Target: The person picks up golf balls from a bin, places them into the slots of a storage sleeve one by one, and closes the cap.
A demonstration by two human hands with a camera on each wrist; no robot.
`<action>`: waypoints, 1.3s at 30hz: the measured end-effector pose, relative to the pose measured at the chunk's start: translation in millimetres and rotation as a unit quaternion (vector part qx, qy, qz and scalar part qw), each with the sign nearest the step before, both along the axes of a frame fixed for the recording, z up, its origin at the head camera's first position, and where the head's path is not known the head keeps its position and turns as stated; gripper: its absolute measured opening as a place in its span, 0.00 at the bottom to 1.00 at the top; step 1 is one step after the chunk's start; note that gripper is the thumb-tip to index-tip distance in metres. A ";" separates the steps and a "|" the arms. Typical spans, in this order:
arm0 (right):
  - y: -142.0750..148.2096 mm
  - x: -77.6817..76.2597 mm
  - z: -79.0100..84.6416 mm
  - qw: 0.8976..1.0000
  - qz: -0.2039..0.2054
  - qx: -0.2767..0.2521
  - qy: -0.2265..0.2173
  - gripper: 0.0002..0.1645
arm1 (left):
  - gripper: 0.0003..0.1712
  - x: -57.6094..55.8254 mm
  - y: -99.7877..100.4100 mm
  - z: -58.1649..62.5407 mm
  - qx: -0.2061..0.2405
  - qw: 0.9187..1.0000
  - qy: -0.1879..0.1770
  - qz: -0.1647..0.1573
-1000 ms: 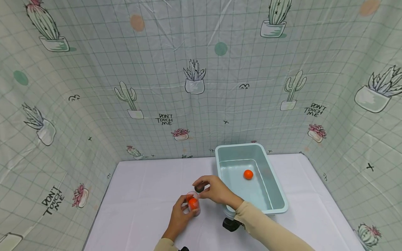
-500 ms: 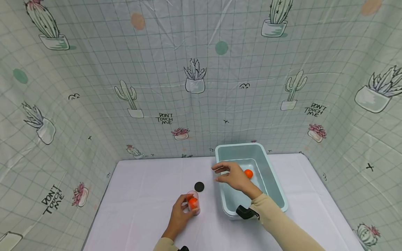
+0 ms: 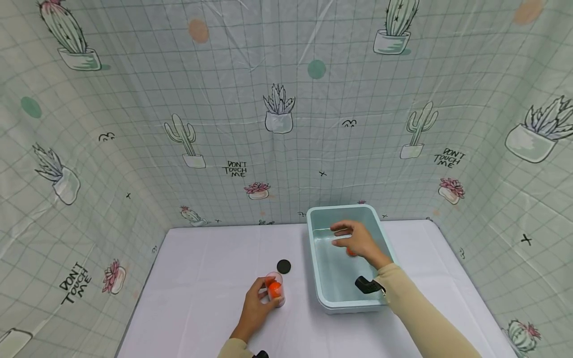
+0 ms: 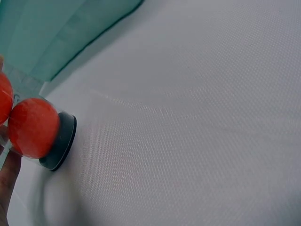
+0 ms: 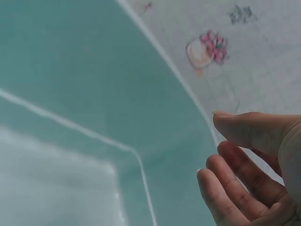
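Note:
My left hand grips a clear cylindrical container above the white cloth. In the left wrist view, two orange-red balls show inside it, one cut by the frame edge, over a dark base. A round black lid lies flat on the cloth just beyond the container. Over the pale blue-green bin hovers my right hand, its fingers loosely bent around nothing. Beneath that hand, an orange ball in the bin is partly hidden.
White cloth covers the table. Behind and at both sides hangs a grid-patterned curtain with cactus drawings. The bin's raised rim stands right of the lid and container.
My right hand set the black lid down on the cloth, released it, and moved right over the bin. My left hand and the container have stayed in place.

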State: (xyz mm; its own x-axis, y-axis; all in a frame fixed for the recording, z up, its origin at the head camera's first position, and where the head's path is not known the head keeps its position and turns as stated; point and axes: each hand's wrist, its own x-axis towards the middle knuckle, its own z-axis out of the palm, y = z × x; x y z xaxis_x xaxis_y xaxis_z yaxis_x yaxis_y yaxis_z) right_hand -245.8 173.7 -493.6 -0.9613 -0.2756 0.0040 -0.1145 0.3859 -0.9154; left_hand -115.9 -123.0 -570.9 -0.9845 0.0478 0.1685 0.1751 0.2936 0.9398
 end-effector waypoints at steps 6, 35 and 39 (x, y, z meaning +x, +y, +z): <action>11.8 -14.5 -16.3 1.000 -0.013 0.010 0.003 0.24 | 0.27 -2.0 -1.5 -4.6 0.005 1.000 0.001 -0.002; 23.2 -32.1 -55.7 0.978 -0.097 0.180 -0.050 0.21 | 0.28 -11.7 -5.9 -38.3 0.010 1.000 0.008 0.000; 23.3 -32.7 -56.7 0.974 -0.103 0.198 -0.051 0.22 | 0.28 -12.7 -7.8 -40.2 0.023 1.000 -0.006 -0.005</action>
State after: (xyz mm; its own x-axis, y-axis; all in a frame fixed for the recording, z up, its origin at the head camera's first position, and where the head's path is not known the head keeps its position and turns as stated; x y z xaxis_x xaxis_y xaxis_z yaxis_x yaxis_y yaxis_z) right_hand -278.6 197.0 -550.3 -0.9863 -0.0374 -0.1607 0.0858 0.7156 -0.6932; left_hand -128.6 -130.7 -611.1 -0.9859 0.0506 0.1594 0.1670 0.2491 0.9540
